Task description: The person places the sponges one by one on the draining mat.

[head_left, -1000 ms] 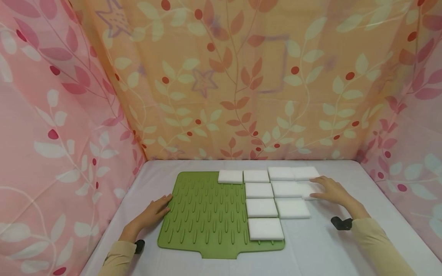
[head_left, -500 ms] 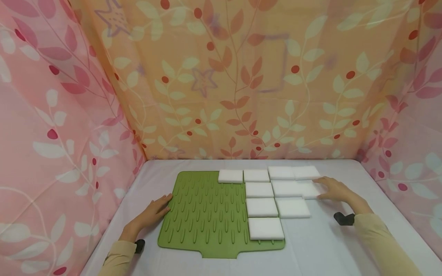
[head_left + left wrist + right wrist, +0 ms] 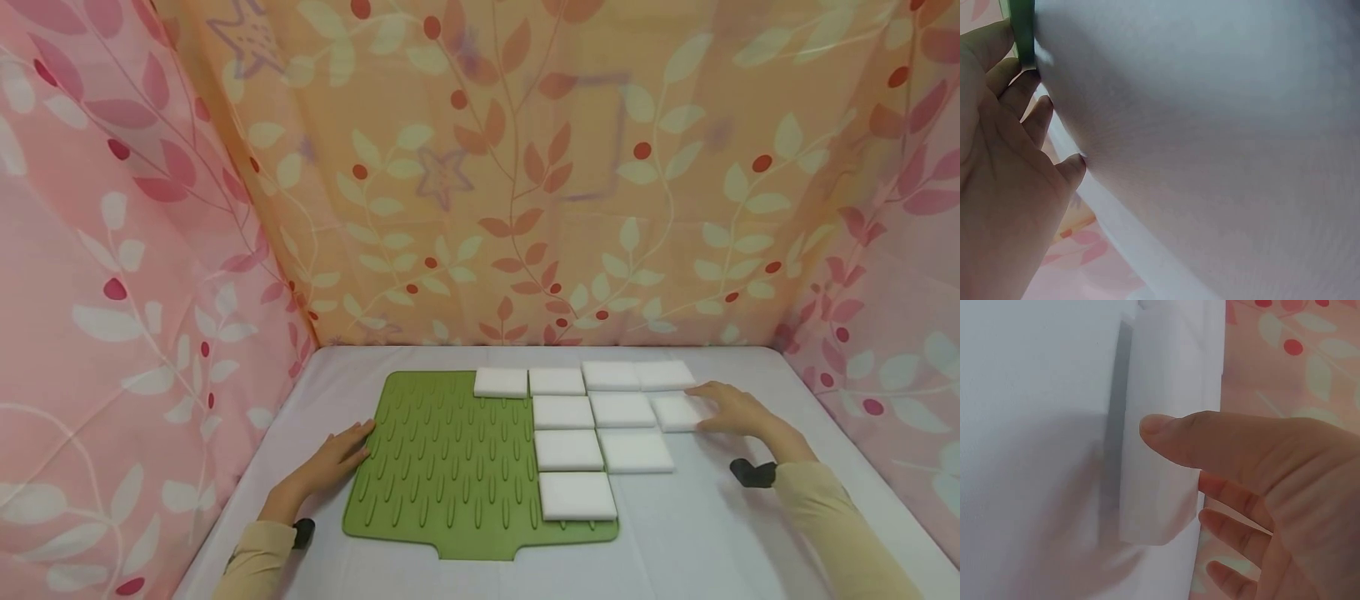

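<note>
My right hand (image 3: 731, 410) grips a white sponge block (image 3: 677, 412) at the right end of the second row. In the right wrist view the thumb lies on the near long side of that sponge (image 3: 1159, 487), the other fingers at its far side. My left hand (image 3: 333, 462) rests with extended fingers at the left edge of a green ribbed mat (image 3: 442, 467). The left wrist view shows the fingertips against the side of the green mat (image 3: 1022, 31).
Several more white sponges (image 3: 568, 450) lie flat in rows over the mat's right part and onto the white tablecloth (image 3: 690, 533) beside it. Floral curtains (image 3: 487, 208) enclose the table at the back and sides.
My right hand has moved slightly right with its sponge, which now stands apart from its left neighbour by a thin gap. The left hand has stayed in place.
</note>
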`<control>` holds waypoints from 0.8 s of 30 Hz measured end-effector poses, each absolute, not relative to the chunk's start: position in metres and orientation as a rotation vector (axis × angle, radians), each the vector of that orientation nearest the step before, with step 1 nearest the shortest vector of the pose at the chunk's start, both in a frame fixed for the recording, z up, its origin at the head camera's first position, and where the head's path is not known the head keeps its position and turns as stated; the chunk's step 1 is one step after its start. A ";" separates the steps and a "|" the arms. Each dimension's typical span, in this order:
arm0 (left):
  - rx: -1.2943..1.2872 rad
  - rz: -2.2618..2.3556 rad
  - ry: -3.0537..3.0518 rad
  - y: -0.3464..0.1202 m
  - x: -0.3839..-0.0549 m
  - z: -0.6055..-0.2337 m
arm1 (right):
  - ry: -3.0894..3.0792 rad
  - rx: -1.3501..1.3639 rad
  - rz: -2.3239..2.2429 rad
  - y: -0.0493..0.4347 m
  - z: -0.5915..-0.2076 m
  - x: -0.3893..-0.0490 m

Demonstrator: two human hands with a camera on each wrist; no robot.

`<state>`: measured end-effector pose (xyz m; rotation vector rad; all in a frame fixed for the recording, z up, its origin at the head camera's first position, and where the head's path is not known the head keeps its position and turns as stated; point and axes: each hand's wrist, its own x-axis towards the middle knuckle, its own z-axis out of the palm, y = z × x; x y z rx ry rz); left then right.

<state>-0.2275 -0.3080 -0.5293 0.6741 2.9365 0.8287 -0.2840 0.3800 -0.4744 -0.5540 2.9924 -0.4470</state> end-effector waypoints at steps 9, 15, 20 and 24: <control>0.677 0.832 2.937 -0.308 -0.228 -0.528 | 3.043 -0.622 -0.513 0.387 -0.469 -0.281; 0.691 0.830 2.947 -0.308 -0.226 -0.528 | 3.068 -0.674 -0.550 0.388 -0.466 -0.282; 0.669 0.847 2.919 -0.308 -0.226 -0.529 | 3.068 -0.667 -0.576 0.383 -0.464 -0.281; 0.668 0.849 2.918 -0.307 -0.226 -0.529 | 3.061 -0.623 -0.593 0.376 -0.460 -0.281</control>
